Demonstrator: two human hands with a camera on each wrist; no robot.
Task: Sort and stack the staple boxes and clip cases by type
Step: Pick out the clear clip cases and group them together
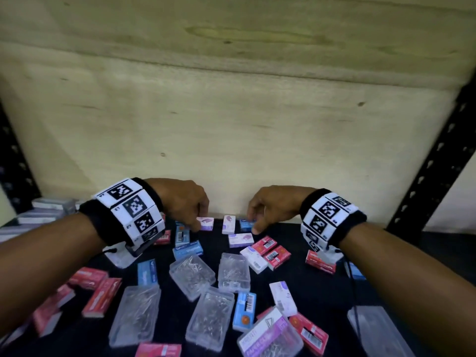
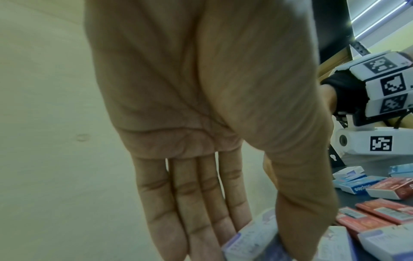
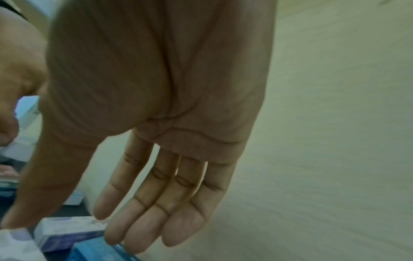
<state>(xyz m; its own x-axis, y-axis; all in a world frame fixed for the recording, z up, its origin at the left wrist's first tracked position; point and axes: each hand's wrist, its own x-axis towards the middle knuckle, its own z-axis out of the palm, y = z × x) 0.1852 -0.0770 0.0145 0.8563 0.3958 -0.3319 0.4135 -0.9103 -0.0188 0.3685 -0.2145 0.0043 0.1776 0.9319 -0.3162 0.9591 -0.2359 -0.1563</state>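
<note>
At the near edge of the dark shelf (image 1: 322,300), a clear clip case with a purple label (image 1: 270,336) is lying tilted; its lettering is too blurred to read, though large paper clips are showing through the lid. Beside it, red staple boxes (image 1: 309,331) with barcode stickers and a blue box (image 1: 244,311) with a barcode are lying flat. Clear clip cases (image 1: 135,315) full of small metal clips are sitting mid-shelf, two of them (image 1: 192,275) close together. A blue staple box reading "Staples" (image 1: 188,250) is lying just behind them, with more red boxes (image 1: 271,252) to its right.

Further back, the left hand (image 1: 185,202) is pinching a purple-and-white staple box (image 1: 205,223) between thumb and fingers; the left wrist view is showing the same box (image 2: 257,242) at the fingertips. The right hand (image 1: 273,207) is reaching down with fingers spread and nearly straight over a small blue box (image 1: 246,224); whether it is touching cannot be told. Two more purple-and-white boxes (image 1: 240,239) are lying between the hands. Grey boxes (image 1: 49,206) are stacked at the far left, against the plywood back wall (image 1: 231,112).
</note>
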